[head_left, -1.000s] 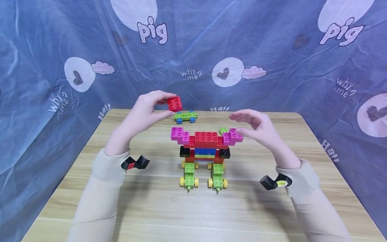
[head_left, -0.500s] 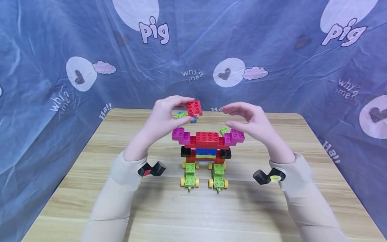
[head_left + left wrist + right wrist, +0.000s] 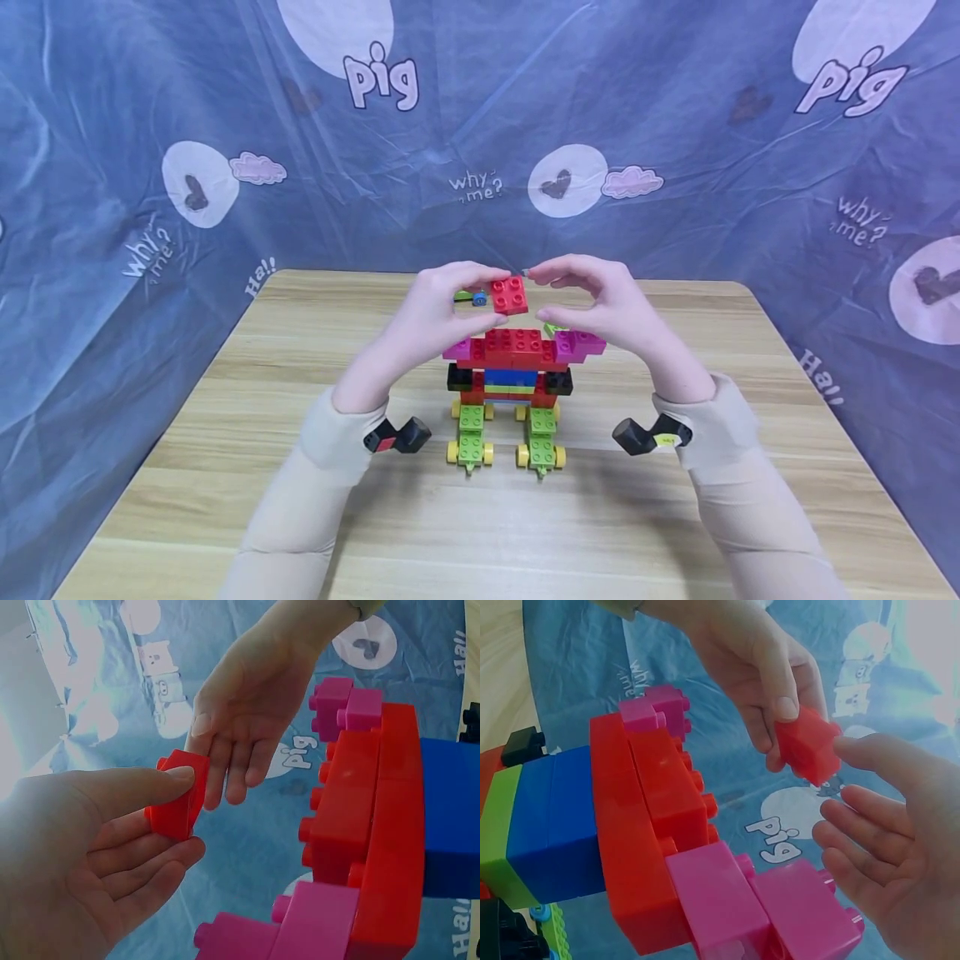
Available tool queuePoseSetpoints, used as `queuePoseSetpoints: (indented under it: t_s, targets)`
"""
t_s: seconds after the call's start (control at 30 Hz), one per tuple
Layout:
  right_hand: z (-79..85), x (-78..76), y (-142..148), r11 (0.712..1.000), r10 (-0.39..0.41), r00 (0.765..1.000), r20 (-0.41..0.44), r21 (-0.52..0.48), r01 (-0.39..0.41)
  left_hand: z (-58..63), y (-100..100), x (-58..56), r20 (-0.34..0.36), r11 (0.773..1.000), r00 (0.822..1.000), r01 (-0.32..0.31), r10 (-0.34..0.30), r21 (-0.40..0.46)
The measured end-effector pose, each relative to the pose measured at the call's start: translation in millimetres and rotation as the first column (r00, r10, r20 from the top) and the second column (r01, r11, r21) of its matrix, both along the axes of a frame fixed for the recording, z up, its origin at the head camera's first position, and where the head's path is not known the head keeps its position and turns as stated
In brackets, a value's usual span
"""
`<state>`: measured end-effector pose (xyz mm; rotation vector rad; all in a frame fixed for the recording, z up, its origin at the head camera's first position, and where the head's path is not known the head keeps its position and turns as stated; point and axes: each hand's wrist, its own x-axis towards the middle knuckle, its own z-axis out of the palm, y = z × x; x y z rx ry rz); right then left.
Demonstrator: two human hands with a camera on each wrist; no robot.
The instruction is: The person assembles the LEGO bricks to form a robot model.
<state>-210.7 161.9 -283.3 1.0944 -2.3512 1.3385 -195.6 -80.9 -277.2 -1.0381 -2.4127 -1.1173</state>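
Note:
My left hand (image 3: pixel 427 312) pinches a red toy brick (image 3: pixel 510 295) between thumb and fingers, studs visible, above a standing block model. Close by on the right, my right hand (image 3: pixel 603 304) has its fingers spread and slightly bent. In the right wrist view, its thumb is at the edge of the red brick (image 3: pixel 810 746); whether they touch I cannot tell. Below both hands, the model's red top (image 3: pixel 513 343) carries pink bricks (image 3: pixel 577 345) on either side. Its middle has a blue block (image 3: pixel 510 377) and black bricks (image 3: pixel 558 382). Green wheeled bases (image 3: pixel 471 446) with yellow wheels support it.
Behind the left hand, a green car base with blue wheels (image 3: pixel 478 297) is mostly hidden. A lime green brick (image 3: pixel 552 329) shows behind the model's right side. The wooden table (image 3: pixel 300 350) ends against a blue printed cloth (image 3: pixel 420 208).
My left hand has carried the red brick rightward to above the model's middle. The right hand has come leftward, nearing the brick. The model has stayed in place.

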Motion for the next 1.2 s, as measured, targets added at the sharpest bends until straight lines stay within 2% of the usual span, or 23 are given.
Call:
queuePoseSetpoints:
  t_s: [0.1, 0.33, 0.67, 1.0, 1.2]
  targets:
    - [-0.8, 0.6, -1.5, 1.0, 0.004, 1.0, -0.014, 0.021, -0.003, -1.9, 2.2, 0.5, 0.013, 1.0, 1.0, 0.02, -0.02, -0.002]
    - [-1.0, 2.5, -3.9, 0.999, -0.012, 0.999, -0.044, 0.05, 0.014, -4.8, 5.5, 1.0, -0.021, 0.999, 0.999, 0.039, -0.039, -0.018]
    - [-4.7, 1.8, -3.6, 0.993, -0.047, 0.998, -0.047, 0.11, 0.051, -8.1, 7.4, -1.4, 0.008, 0.998, 0.999, 0.051, -0.051, -0.032]
    - [-7.8, -3.5, -3.0, 0.983, -0.057, 0.997, 0.049, 0.18, 0.048, -15.1, 5.8, -8.5, 0.009, 0.991, 0.998, 0.071, -0.07, -0.111]
    - [-9.2, -3.8, -3.0, 0.974, -0.051, 0.996, 0.072, 0.226, 0.034, -16.9, 4.4, -9.5, 0.029, 0.984, 0.996, 0.087, -0.084, -0.155]
